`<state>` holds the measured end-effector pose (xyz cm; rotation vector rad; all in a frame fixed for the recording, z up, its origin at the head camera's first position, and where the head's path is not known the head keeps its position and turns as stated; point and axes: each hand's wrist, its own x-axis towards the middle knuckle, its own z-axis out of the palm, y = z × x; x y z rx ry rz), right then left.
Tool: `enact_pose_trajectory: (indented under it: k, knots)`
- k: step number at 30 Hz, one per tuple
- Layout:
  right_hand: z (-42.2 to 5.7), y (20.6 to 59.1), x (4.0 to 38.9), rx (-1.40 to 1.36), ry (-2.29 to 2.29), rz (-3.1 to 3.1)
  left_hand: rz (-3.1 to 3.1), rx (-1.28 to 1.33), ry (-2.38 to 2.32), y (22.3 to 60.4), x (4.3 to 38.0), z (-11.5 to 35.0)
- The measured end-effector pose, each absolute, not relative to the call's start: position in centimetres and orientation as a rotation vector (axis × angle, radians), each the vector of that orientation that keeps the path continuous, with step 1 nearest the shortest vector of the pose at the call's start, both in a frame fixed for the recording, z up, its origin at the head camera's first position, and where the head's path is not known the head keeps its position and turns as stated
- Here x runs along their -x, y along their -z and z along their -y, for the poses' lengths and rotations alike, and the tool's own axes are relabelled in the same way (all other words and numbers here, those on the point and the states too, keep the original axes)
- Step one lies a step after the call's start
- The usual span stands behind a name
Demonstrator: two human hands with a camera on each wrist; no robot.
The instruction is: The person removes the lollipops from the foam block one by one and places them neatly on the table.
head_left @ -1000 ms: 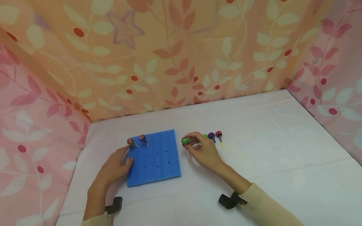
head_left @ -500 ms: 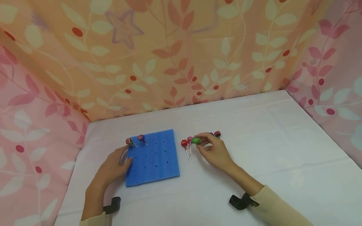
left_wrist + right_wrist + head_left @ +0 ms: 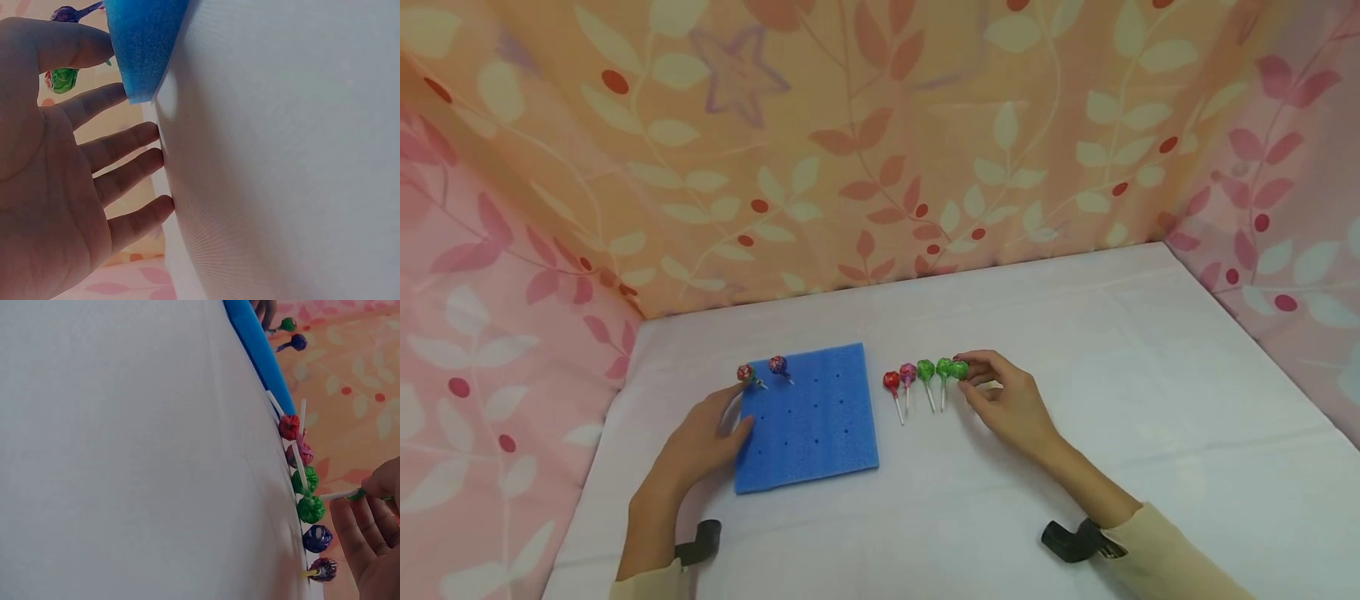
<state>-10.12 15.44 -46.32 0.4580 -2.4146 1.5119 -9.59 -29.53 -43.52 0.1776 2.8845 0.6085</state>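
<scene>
My left hand (image 3: 703, 437) lies at the left edge of a blue foam board (image 3: 820, 417) dotted with small holes. Its thumb and index fingertip touch the foam in the left wrist view, the other fingers spread below. Two lollipops stand in the board's far left part: a red and green one (image 3: 745, 373) and a purple one (image 3: 778, 365). My right hand (image 3: 1011, 408) pinches a green lollipop (image 3: 959, 370), whose white stick (image 3: 337, 495) points left in the right wrist view. Beside it lie a red lollipop (image 3: 891, 381), a pink lollipop (image 3: 907, 372) and two green lollipops (image 3: 305, 480).
Behind my right hand, a purple lollipop (image 3: 317, 539) and a dark red lollipop (image 3: 324, 569) with a yellow stick lie at the row's right end, hidden in the head view. A white cloth covers the table (image 3: 1075, 333). Patterned curtains (image 3: 880, 150) stand around it.
My right hand has moved right along the row with the green lollipop, uncovering the red, pink and two green ones and covering the purple and dark red ones. My left hand stays put.
</scene>
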Motion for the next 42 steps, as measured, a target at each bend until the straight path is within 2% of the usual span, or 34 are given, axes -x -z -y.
enact_pose_trajectory:
  k: [16,29,42]
  knots:
    - [-19.7,45.4,11.5,-0.243,-1.659,2.409,-2.857,-0.147,-0.606,43.4,9.8,29.3]
    - [-20.9,45.8,12.8,-0.216,-1.367,2.6,-2.843,-0.128,-0.577,43.3,9.7,29.7]
    - [-21.3,45.9,13.3,-0.183,-1.275,2.719,-2.847,-0.166,-0.621,43.4,9.6,29.6]
